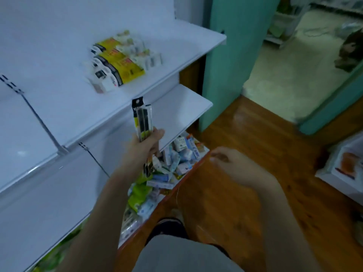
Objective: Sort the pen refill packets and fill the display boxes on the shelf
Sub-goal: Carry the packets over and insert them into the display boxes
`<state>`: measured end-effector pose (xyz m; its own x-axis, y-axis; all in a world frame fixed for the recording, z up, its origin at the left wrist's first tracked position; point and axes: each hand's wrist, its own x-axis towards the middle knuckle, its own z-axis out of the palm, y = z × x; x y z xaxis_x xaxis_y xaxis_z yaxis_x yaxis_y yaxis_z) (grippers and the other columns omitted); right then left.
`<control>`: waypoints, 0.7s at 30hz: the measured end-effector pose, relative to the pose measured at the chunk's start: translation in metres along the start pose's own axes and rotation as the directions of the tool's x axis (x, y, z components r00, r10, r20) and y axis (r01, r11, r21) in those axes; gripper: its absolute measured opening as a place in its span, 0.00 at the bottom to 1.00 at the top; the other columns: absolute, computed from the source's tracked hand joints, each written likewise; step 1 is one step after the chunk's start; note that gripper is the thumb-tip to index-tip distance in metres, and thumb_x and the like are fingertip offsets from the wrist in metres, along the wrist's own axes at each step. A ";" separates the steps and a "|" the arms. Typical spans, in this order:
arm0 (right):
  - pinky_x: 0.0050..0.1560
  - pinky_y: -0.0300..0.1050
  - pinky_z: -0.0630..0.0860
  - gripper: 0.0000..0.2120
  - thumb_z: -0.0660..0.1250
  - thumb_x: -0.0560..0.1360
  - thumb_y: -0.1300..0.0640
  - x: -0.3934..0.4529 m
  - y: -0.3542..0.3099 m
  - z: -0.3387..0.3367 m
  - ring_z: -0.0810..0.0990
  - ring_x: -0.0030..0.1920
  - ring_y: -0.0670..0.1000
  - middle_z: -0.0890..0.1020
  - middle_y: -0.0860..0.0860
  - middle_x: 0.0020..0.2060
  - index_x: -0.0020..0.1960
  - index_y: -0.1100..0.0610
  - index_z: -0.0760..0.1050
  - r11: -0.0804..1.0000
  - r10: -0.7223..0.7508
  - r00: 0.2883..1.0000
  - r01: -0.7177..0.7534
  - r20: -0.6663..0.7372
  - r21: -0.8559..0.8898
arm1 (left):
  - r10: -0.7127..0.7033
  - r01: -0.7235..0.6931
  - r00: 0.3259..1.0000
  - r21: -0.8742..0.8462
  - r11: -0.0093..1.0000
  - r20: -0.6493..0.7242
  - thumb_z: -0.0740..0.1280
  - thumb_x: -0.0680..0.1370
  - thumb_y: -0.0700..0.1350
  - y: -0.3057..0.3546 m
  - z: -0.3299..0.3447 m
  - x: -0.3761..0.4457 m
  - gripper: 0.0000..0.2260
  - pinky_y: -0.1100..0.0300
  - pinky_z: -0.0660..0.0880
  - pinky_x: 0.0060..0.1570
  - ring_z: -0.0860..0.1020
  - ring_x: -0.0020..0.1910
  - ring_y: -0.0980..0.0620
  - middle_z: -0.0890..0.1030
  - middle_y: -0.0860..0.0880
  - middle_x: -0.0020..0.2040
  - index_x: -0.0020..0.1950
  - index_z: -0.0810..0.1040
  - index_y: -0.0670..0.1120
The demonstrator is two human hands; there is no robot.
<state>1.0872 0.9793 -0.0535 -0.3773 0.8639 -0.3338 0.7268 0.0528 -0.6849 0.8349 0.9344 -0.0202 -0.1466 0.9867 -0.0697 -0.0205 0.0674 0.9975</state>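
Clear plastic packets (143, 119) with black header cards and dark refills inside stand upright at frame centre, gripped by the left hand (146, 143). The right hand (231, 163), lower right of centre, pinches an orange bag (216, 203). Yellow-and-black display boxes (117, 63) sit on the upper shelf (176, 54).

The left hand (146, 143) grips upright refill packets (143, 119) below the shelf's display boxes (117, 61).
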 end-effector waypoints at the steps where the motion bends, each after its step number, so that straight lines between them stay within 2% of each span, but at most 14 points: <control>1: 0.54 0.48 0.78 0.12 0.63 0.81 0.47 0.014 -0.010 -0.006 0.81 0.52 0.48 0.82 0.47 0.54 0.62 0.48 0.75 0.998 -0.056 0.998 0.057 -0.007 0.023 | 0.020 -0.020 1.000 -0.069 0.997 -0.012 0.66 0.79 0.48 0.012 -0.005 0.015 0.18 0.58 0.69 0.32 0.61 0.24 0.51 0.60 0.49 0.27 0.30 0.66 0.50; 3: 0.50 0.50 0.80 0.08 0.63 0.81 0.47 0.050 -0.049 -0.021 0.81 0.49 0.47 0.82 0.47 0.51 0.58 0.45 0.76 0.967 -0.215 0.976 0.218 -0.042 0.130 | 0.073 -0.077 0.997 -0.203 0.976 -0.028 0.62 0.80 0.52 0.037 -0.016 0.047 0.19 0.61 0.68 0.32 0.60 0.25 0.51 0.59 0.49 0.28 0.30 0.64 0.48; 5: 0.49 0.49 0.80 0.07 0.63 0.80 0.44 0.085 -0.095 -0.030 0.80 0.52 0.48 0.81 0.46 0.53 0.57 0.40 0.75 0.898 -0.310 0.948 0.315 -0.068 0.306 | 0.168 -0.181 0.983 -0.278 0.943 -0.072 0.58 0.82 0.54 0.063 -0.028 0.079 0.20 0.59 0.70 0.36 0.62 0.28 0.50 0.62 0.49 0.29 0.31 0.66 0.48; 7: 0.53 0.48 0.78 0.09 0.61 0.78 0.38 0.115 -0.142 -0.034 0.79 0.55 0.45 0.80 0.42 0.55 0.57 0.35 0.73 0.813 -0.444 0.896 0.411 -0.018 0.412 | 0.280 -0.306 0.951 -0.268 0.914 -0.130 0.54 0.84 0.54 0.088 -0.040 0.110 0.21 0.56 0.70 0.40 0.65 0.31 0.48 0.66 0.48 0.30 0.34 0.67 0.46; 8: 0.53 0.49 0.78 0.09 0.61 0.78 0.38 0.133 -0.166 -0.036 0.80 0.54 0.45 0.80 0.41 0.54 0.57 0.34 0.73 0.774 -0.508 0.862 0.451 0.009 0.445 | 0.316 -0.349 0.935 -0.252 0.902 -0.161 0.52 0.84 0.54 0.099 -0.047 0.125 0.21 0.55 0.69 0.39 0.66 0.33 0.47 0.68 0.47 0.32 0.36 0.67 0.45; 10: 0.48 0.53 0.78 0.06 0.62 0.81 0.47 0.166 -0.211 -0.038 0.81 0.48 0.49 0.82 0.44 0.48 0.56 0.38 0.75 0.705 -0.609 0.792 0.509 0.053 0.494 | 0.345 -0.382 0.913 -0.163 0.910 -0.217 0.52 0.84 0.56 0.118 -0.061 0.153 0.21 0.50 0.68 0.35 0.68 0.32 0.44 0.71 0.45 0.35 0.37 0.69 0.45; 12: 0.39 0.49 0.77 0.08 0.61 0.83 0.58 0.195 -0.245 -0.040 0.81 0.39 0.51 0.82 0.48 0.39 0.53 0.46 0.75 0.655 -0.677 0.733 0.565 0.058 0.502 | 0.345 -0.353 0.892 0.029 0.935 -0.292 0.54 0.83 0.59 0.135 -0.074 0.174 0.22 0.48 0.70 0.37 0.70 0.32 0.42 0.75 0.45 0.37 0.36 0.73 0.48; 14: 0.37 0.46 0.74 0.08 0.60 0.83 0.61 0.222 -0.268 -0.045 0.77 0.34 0.51 0.80 0.51 0.35 0.49 0.51 0.75 0.639 -0.702 0.708 0.578 0.079 0.507 | 0.336 -0.291 0.864 0.173 0.941 -0.374 0.59 0.82 0.60 0.151 -0.090 0.190 0.20 0.53 0.71 0.37 0.74 0.32 0.48 0.76 0.48 0.36 0.39 0.76 0.48; 16: 0.37 0.46 0.72 0.09 0.60 0.83 0.60 0.250 -0.285 -0.052 0.76 0.33 0.50 0.78 0.51 0.34 0.46 0.52 0.74 0.648 -0.720 0.682 0.597 0.128 0.473 | 0.365 -0.266 0.825 0.272 0.925 -0.432 0.62 0.82 0.53 0.162 -0.109 0.203 0.14 0.61 0.73 0.36 0.76 0.33 0.55 0.77 0.51 0.36 0.46 0.78 0.44; 18: 0.38 0.48 0.72 0.09 0.60 0.83 0.58 0.277 -0.299 -0.061 0.76 0.33 0.48 0.78 0.49 0.34 0.45 0.54 0.74 0.658 -0.744 0.636 0.643 0.206 0.391 | 0.407 -0.253 0.791 0.363 0.897 -0.456 0.64 0.82 0.48 0.167 -0.130 0.212 0.11 0.67 0.71 0.35 0.75 0.35 0.58 0.77 0.49 0.39 0.52 0.80 0.41; 21: 0.44 0.54 0.77 0.09 0.60 0.83 0.52 0.313 -0.316 -0.075 0.80 0.39 0.55 0.82 0.51 0.39 0.49 0.53 0.77 0.666 -0.743 0.561 0.677 0.366 0.315 | 0.406 -0.254 0.760 0.344 0.904 -0.507 0.63 0.82 0.45 0.160 -0.151 0.220 0.13 0.64 0.66 0.29 0.70 0.29 0.54 0.76 0.44 0.34 0.51 0.79 0.34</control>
<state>0.7822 1.2704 0.1069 -0.9613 0.2620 0.0849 0.0477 0.4618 -0.8857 0.6498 1.1401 0.1228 -0.6209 0.7029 0.3471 0.3590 -0.1387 0.9230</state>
